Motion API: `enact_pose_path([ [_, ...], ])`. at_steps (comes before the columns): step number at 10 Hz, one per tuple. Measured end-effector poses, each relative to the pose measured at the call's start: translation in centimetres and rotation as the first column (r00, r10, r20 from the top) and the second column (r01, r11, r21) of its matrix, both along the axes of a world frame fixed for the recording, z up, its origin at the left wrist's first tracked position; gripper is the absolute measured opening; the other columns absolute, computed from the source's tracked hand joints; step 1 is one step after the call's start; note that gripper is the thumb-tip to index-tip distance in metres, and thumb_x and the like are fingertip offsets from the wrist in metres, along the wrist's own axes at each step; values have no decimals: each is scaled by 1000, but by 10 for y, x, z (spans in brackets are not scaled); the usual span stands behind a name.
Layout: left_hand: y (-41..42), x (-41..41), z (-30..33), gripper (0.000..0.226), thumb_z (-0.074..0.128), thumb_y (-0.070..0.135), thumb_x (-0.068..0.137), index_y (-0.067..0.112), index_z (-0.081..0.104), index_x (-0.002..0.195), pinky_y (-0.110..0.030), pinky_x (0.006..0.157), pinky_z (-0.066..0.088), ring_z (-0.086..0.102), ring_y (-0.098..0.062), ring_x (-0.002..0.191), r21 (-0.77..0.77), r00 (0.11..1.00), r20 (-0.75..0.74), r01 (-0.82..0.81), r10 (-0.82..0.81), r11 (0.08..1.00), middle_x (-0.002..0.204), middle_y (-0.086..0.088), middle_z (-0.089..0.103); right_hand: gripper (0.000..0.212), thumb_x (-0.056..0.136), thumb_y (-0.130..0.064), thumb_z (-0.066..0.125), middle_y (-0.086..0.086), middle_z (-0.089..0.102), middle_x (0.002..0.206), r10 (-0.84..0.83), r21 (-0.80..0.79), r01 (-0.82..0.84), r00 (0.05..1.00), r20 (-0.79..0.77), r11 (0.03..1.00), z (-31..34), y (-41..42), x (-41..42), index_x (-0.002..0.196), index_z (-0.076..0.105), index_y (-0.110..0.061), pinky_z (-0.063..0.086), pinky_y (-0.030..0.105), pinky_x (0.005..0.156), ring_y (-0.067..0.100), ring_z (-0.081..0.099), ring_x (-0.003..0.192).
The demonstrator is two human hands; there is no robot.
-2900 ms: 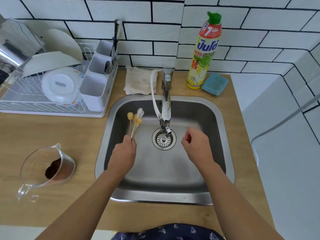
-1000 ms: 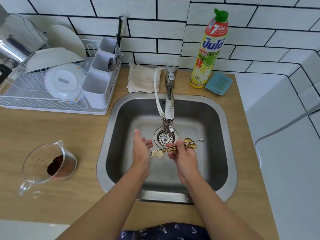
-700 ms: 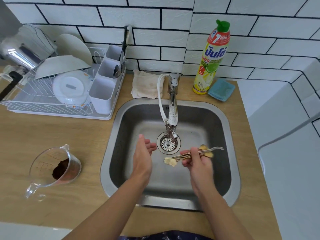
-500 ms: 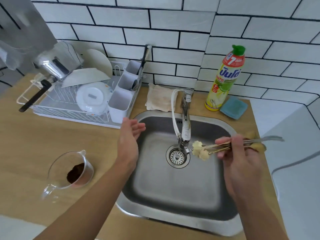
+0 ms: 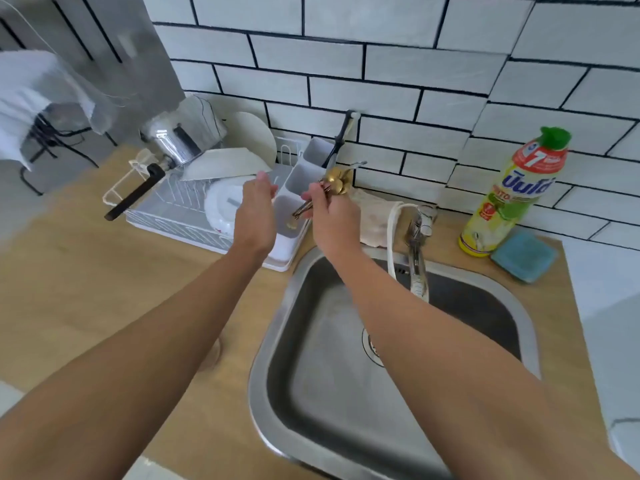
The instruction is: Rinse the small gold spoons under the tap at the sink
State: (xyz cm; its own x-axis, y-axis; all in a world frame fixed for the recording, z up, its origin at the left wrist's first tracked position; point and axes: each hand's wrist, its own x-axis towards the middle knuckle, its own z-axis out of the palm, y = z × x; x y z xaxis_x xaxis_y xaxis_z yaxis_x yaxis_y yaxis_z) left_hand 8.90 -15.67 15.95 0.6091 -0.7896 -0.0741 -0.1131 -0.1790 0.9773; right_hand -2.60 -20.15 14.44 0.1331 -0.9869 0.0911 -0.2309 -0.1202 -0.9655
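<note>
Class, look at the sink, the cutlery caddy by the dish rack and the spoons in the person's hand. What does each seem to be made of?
Sink: likely stainless steel, brushed grey with soft reflections.
Cutlery caddy: probably plastic, matte pale grey, thin moulded walls.
Spoons, held in the right hand: gold-coloured metal with shiny bowls; plated or solid can't be told.

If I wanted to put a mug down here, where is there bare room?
Bare wooden counter lies left of the sink, in front of the dish rack. Behind the sink it is crowded: cloth, tap, soap bottle, blue sponge.
</note>
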Motion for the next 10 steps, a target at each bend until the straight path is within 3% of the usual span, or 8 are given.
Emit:
enact_pose_path([
  [2, -14, 5, -12, 75, 21, 76, 79, 26, 56, 123, -30, 93, 32, 56, -11, 117, 49, 994, 102, 21, -25, 999, 122, 13, 65, 47, 107, -38, 50, 23, 73, 94, 165, 30, -163, 946, -280, 986, -28, -10, 22, 100, 70, 4, 53, 49, 83, 40, 67, 92],
  [3, -17, 8, -18, 77, 18, 77, 83, 25, 54, 127, -28, 94, 32, 56, -11, 117, 29, 988, 149, 26, -30, 999, 126, 10, 64, 37, 105, -33, 56, 21, 72, 104, 159, 17, -161, 951, -265, 987, -34, -12, 26, 107, 69, 1, 52, 47, 89, 37, 65, 99],
  [4, -20, 11, -24, 76, 16, 76, 83, 25, 53, 126, -29, 93, 34, 56, -13, 116, 36, 985, 168, 28, -34, 999, 126, 8, 64, 29, 102, -20, 64, 17, 57, 127, 155, 35, -151, 971, -182, 988, -35, -10, 28, 120, 65, 2, 44, 30, 99, 28, 58, 111],
  [6, -15, 10, -32, 65, 16, 69, 92, 25, 51, 124, -11, 67, 34, 53, 10, 87, 54, 959, 277, 43, -57, 998, 95, 19, 57, 37, 95, -24, 73, 12, 45, 131, 97, 121, -72, 970, -221, 990, -40, -14, 27, 121, 63, 1, 40, 23, 100, 24, 55, 113],
  [7, -12, 8, -34, 49, 19, 61, 99, 30, 50, 120, -4, 65, 36, 51, 15, 87, 57, 949, 309, 52, -67, 997, 96, 20, 54, 48, 83, -28, 86, 8, 44, 133, 101, 221, -79, 991, -89, 972, -39, -15, 19, 120, 64, -8, 45, 30, 107, 22, 56, 117],
  [8, -9, 8, -32, 37, 20, 58, 102, 36, 47, 114, -13, 73, 34, 51, 11, 89, 50, 942, 327, 61, -74, 997, 96, 21, 55, 68, 71, -38, 93, 6, 51, 137, 96, 327, -104, 995, 38, 939, -32, -13, 11, 127, 61, -16, 49, 40, 108, 19, 59, 120],
  [9, -4, 8, -33, 46, 20, 57, 103, 30, 52, 124, -24, 82, 34, 53, -3, 95, -5, 938, 340, 65, -59, 998, 100, 23, 55, 87, 72, -43, 92, -3, 53, 145, 83, 367, -128, 987, 134, 921, -21, -9, -8, 144, 49, -21, 45, 36, 107, 14, 52, 128],
  [10, 4, 5, -30, 51, 20, 53, 105, 23, 52, 133, -18, 82, 33, 49, -12, 104, -6, 942, 331, 62, -57, 998, 114, 11, 53, 86, 78, -33, 89, -9, 54, 144, 47, 332, -182, 926, 376, 925, -10, -2, -39, 151, 44, -24, 46, 39, 107, 12, 52, 130],
])
